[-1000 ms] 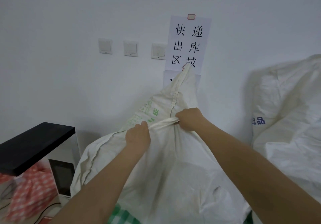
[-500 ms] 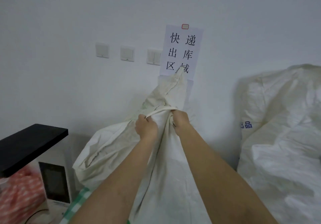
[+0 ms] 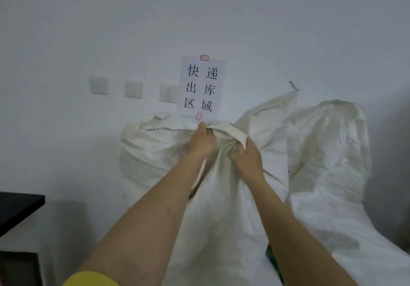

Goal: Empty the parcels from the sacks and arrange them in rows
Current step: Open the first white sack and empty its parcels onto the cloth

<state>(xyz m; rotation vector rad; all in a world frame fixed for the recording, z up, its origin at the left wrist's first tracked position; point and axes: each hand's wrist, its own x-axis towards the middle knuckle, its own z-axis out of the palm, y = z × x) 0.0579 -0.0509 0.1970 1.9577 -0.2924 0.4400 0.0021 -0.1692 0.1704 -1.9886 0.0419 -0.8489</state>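
Currently the sack stands against the wall, just below the paper sign, both hands bunching its gathered neck. Left hand and right hand have fingers curled tight on the cloth and tie strip, probably working the tie loose; blur hides it. Second sack slumps just right.

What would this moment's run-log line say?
stage: opening sack | left hand: gripping gathered neck of sack | right hand: gripping same neck | parcels: none visible | second sack: untouched
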